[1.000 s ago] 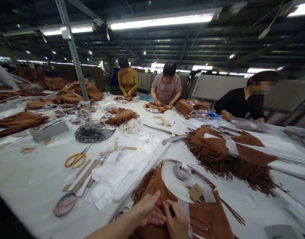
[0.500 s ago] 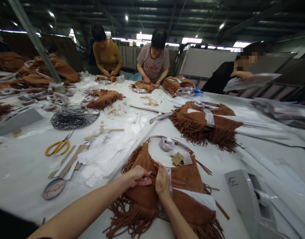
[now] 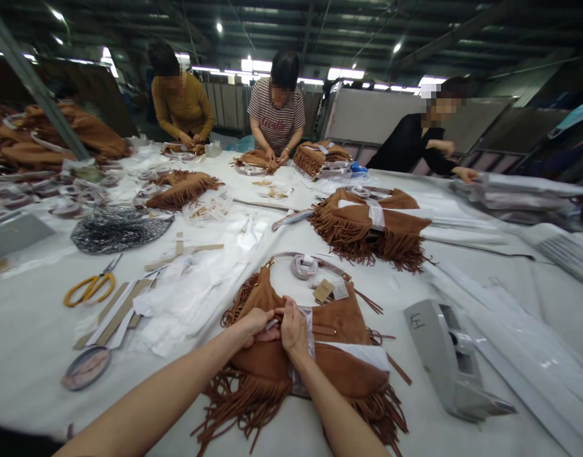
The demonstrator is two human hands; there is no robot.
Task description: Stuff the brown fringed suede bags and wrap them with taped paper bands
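In front of me a brown fringed handbag (image 3: 336,368) lies flat on the table. Its strap curves round the far side, with a coiled strap (image 3: 304,266) and a tan tag (image 3: 324,291) on it. My left hand (image 3: 261,327) is closed in a pinch at the bag's upper left part; what its fingertips hold is hidden. Right against it, my right hand (image 3: 294,330) has its fingers pressed together on the bag, fingertips meeting the left hand's. A white paper band (image 3: 355,354) and clear plastic cross the bag beside my right hand.
Orange-handled scissors (image 3: 89,289), card strips (image 3: 117,311) and a tape roll (image 3: 86,368) lie left. A grey tape dispenser (image 3: 439,355) stands right. Another fringed bag (image 3: 375,222) lies beyond. Three co-workers stand across the table; one reaches towards stacked plastic packets (image 3: 524,190).
My view has shifted, so most things sit further left. My hands stay on the bag, fingertips now closer together. The co-worker at right has lowered a plastic sheet to the stack.
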